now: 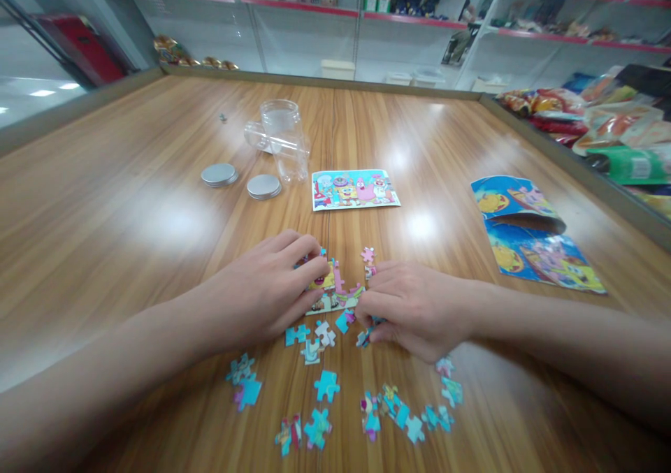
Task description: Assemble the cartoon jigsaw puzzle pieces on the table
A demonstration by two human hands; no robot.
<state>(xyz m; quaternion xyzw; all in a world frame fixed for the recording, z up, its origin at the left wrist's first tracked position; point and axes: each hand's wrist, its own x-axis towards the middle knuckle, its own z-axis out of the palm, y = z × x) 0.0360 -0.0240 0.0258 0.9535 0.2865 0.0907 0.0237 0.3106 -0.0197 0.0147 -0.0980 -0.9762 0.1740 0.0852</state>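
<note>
A partly joined jigsaw with a yellow and pink cartoon picture lies between my hands. My left hand rests at its left side, fingers bent and slightly apart over the edge, covering part of it. At the right side, my right hand is closed, with a blue puzzle piece pinched between thumb and fingers. A pink puzzle piece lies just beyond that hand. Nearer to me are several loose pieces, among them a plain blue piece and a white piece.
Beyond the jigsaw lies a cartoon picture card. Behind it are clear plastic jars and two silver lids. A curled blue printed sheet is at right. Snack packages sit past the table's right edge.
</note>
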